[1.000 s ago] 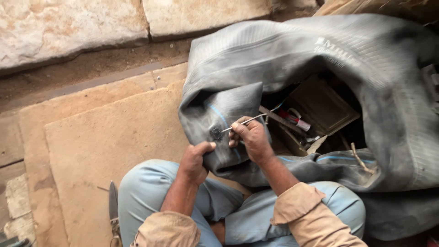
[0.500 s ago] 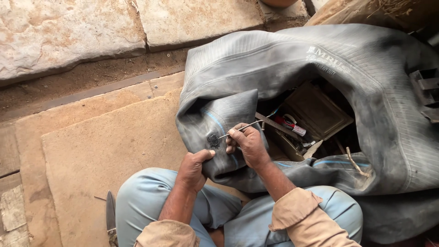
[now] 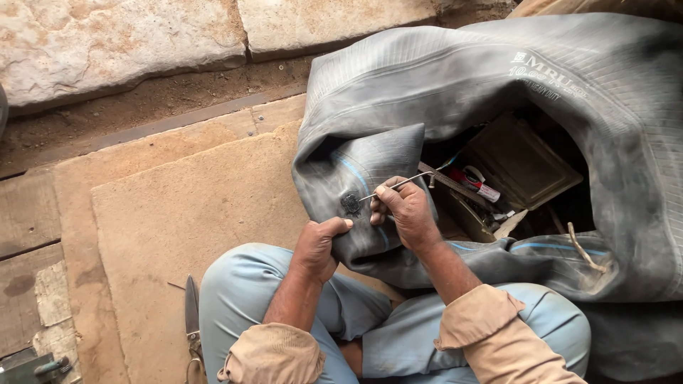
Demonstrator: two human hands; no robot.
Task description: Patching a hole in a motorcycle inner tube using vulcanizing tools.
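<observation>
Sitting cross-legged on the floor, a person has a large grey inner tube draped over the lap, one fold of it pulled taut across the knee so that a single dark round patch faces up. The left hand has its fingers clenched on the lower edge of that fold, which appears to pin the rubber flat and steady. The right hand pinches one thin metal tool between thumb and fingers, gripped close to its working end, the tip resting at the edge of the patch; the short grip would give fine control over a small spot.

Count of items: one tube, one patch, one tool in hand. Inside the tube's loop lies an open box of odds and ends (kept within arm's reach of the right hand, by the look of it), with one small red-and-white tube visible; the remaining contents are too shadowed to number. One pair of scissors or shears lies on the floor beside the left knee, blade pointing away. Two stone blocks border the floor at the top.
</observation>
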